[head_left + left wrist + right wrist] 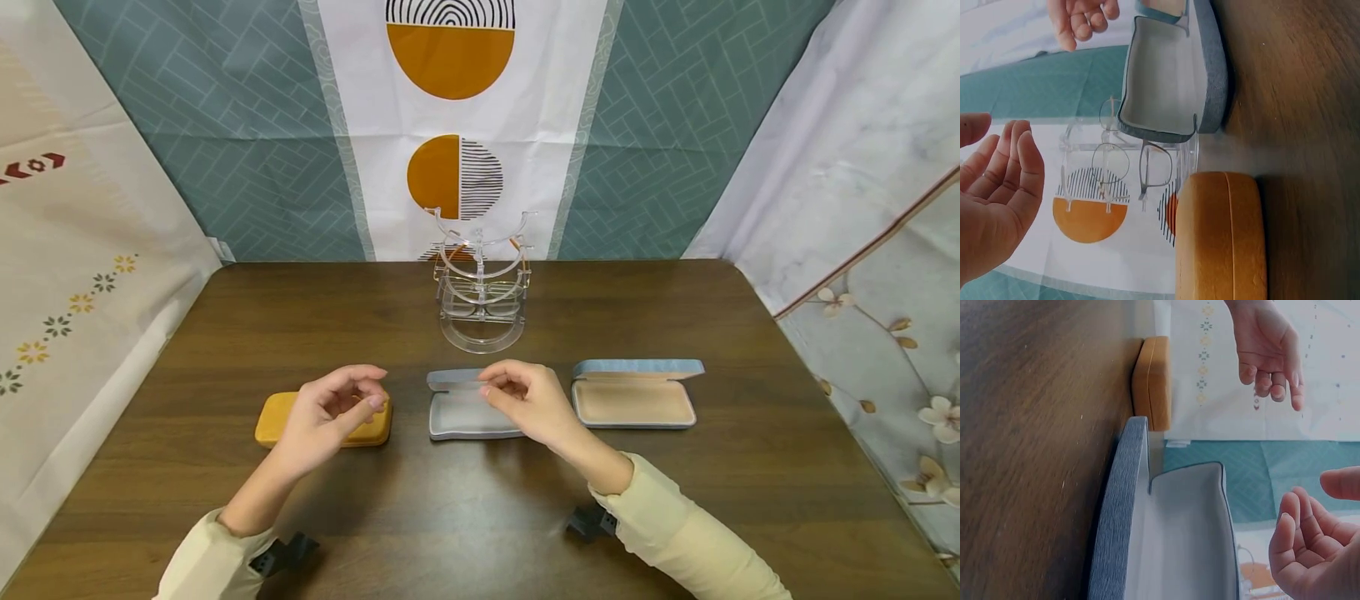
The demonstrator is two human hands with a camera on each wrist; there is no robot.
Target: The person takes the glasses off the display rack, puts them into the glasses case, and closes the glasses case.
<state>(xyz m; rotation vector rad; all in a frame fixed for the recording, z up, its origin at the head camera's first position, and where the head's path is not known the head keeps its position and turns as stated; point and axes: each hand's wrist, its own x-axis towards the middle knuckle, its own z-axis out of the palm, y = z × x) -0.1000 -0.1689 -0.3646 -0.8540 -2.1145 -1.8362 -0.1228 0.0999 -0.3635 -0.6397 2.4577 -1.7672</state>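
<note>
My left hand (330, 417) hovers over a closed mustard-yellow glasses case (276, 417), fingers loosely bent and holding nothing. In the left wrist view, a gap shows between that hand and the yellow case. To the right, my right hand (534, 402) hangs above a grey glasses case (461, 421) whose lid stands up. Its fingers are relaxed, with nothing between thumb and fingertips, and they hide part of the lid. The right wrist view shows the grey case's pale lining (1185, 537). Beside it lies another open case (637, 403), blue outside with a beige lining.
A clear tiered display stand (482, 343) with several pairs of glasses stands behind the grey case, near the patterned cloth (637, 167) at the back. The cases rest on a dark wooden table (480, 517). Cloth also hangs at both sides. Each wrist wears a black camera.
</note>
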